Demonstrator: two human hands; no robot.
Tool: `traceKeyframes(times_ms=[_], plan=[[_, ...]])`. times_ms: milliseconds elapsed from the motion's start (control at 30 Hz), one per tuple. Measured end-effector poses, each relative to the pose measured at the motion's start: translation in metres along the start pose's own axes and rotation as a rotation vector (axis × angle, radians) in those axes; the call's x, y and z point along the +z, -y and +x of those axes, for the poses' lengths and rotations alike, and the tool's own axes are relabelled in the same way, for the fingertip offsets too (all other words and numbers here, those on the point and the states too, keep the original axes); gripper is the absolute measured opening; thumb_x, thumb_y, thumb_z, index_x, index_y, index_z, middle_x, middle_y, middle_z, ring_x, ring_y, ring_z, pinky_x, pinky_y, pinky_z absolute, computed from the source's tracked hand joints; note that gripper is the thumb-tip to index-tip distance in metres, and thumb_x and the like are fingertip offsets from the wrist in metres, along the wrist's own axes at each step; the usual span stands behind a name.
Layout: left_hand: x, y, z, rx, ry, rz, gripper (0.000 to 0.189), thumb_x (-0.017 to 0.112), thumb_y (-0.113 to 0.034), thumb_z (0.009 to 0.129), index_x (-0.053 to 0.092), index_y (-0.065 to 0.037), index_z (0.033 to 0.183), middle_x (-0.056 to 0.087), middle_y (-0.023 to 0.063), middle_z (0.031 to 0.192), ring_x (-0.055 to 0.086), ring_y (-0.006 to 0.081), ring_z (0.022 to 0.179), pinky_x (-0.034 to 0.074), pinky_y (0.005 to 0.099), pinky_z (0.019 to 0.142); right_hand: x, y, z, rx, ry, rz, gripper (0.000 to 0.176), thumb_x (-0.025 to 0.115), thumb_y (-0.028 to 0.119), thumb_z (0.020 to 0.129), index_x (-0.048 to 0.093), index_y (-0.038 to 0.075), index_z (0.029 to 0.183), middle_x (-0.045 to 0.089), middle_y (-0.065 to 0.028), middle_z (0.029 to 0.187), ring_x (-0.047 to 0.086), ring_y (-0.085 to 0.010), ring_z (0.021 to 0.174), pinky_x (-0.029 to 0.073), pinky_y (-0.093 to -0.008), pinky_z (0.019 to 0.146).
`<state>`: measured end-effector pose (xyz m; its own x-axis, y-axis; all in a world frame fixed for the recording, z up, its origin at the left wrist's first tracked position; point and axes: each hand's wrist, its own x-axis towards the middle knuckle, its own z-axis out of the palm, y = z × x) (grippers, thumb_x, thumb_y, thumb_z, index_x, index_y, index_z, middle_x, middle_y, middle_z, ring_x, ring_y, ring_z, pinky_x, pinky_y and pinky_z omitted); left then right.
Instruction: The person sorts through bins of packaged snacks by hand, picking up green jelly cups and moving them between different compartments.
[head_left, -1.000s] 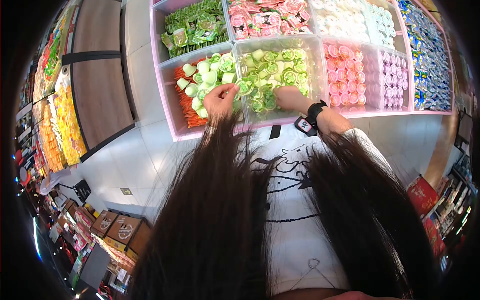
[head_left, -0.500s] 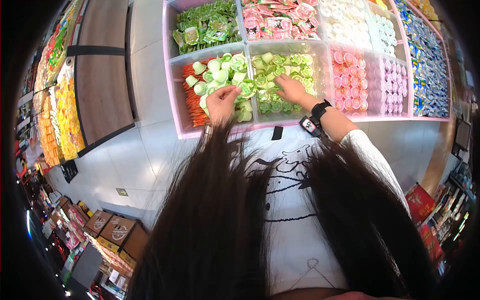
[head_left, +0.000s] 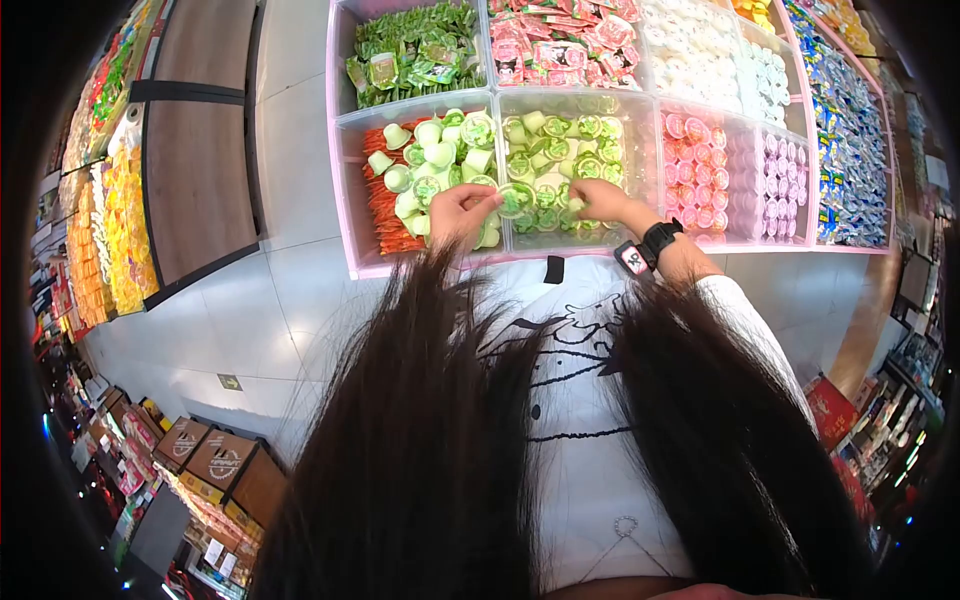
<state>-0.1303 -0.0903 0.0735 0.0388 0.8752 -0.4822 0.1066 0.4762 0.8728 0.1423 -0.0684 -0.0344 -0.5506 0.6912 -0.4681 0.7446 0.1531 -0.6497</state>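
My left hand (head_left: 462,214) pinches the rim of a green jelly cup (head_left: 515,199), its lid turned up, over the divider between two bins. To its right, my right hand (head_left: 602,201) is closed, with a pale green jelly cup (head_left: 576,204) partly hidden at its fingertips. Beneath the hands, a clear bin (head_left: 640,150) holds rows of green jelly cups (head_left: 547,152). The bin on the left has loose pale green cups (head_left: 439,153) heaped over orange-red packets (head_left: 383,205). A black watch (head_left: 648,249) is on my right wrist.
Pink-framed bins hold green packets (head_left: 415,52), pink packets (head_left: 560,52), white cups (head_left: 690,50), pink cups (head_left: 694,160), purple cups (head_left: 783,185) and blue packets (head_left: 850,140). At the left stands a wood-topped counter (head_left: 195,195); brown boxes (head_left: 225,460) sit lower left.
My left hand has moved right and slightly down with its jelly cup. My right hand has drawn back toward me from among the cups, its fingers now closed on a cup.
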Motion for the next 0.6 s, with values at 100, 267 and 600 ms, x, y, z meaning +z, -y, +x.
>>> traceKeyframes(times_ms=[100, 267, 600], plan=[[0.01, -0.014, 0.0, 0.032, 0.073, 0.162, 0.015, 0.067, -0.007, 0.072, 0.063, 0.002, 0.083, 0.049, -0.0054, 0.059, 0.037, 0.0018, 0.051, 0.03, 0.0165, 0.045, 0.001, -0.013, -0.014, -0.031, -0.019, -0.058, 0.036, 0.07, 0.018, 0.059, 0.053, 0.007, 0.089, 0.055, -0.0114, 0.081, 0.054, -0.0282, 0.077, 0.043, -0.0369, 0.067], [0.02, -0.001, 0.013, 0.331, 0.159, 0.409, 0.015, 0.067, -0.011, 0.07, 0.064, -0.002, 0.082, 0.056, 0.0029, 0.062, 0.043, 0.0092, 0.051, 0.036, 0.0231, 0.047, -0.019, -0.01, -0.01, 0.087, -0.09, 0.048, 0.029, 0.065, 0.018, 0.065, 0.055, 0.008, 0.09, 0.056, -0.0128, 0.092, 0.054, -0.0298, 0.083, 0.044, -0.038, 0.07], [0.038, 0.008, 0.017, 0.714, 0.353, 0.872, 0.007, 0.063, -0.015, 0.066, 0.063, -0.01, 0.071, 0.058, 0.0037, 0.068, 0.056, 0.0228, 0.069, 0.042, 0.0361, 0.061, -0.035, -0.029, 0.036, 0.271, -0.333, -0.194, 0.022, 0.052, 0.016, 0.075, 0.062, 0.012, 0.095, 0.055, -0.0102, 0.099, 0.055, -0.0297, 0.09, 0.045, -0.0386, 0.075]])
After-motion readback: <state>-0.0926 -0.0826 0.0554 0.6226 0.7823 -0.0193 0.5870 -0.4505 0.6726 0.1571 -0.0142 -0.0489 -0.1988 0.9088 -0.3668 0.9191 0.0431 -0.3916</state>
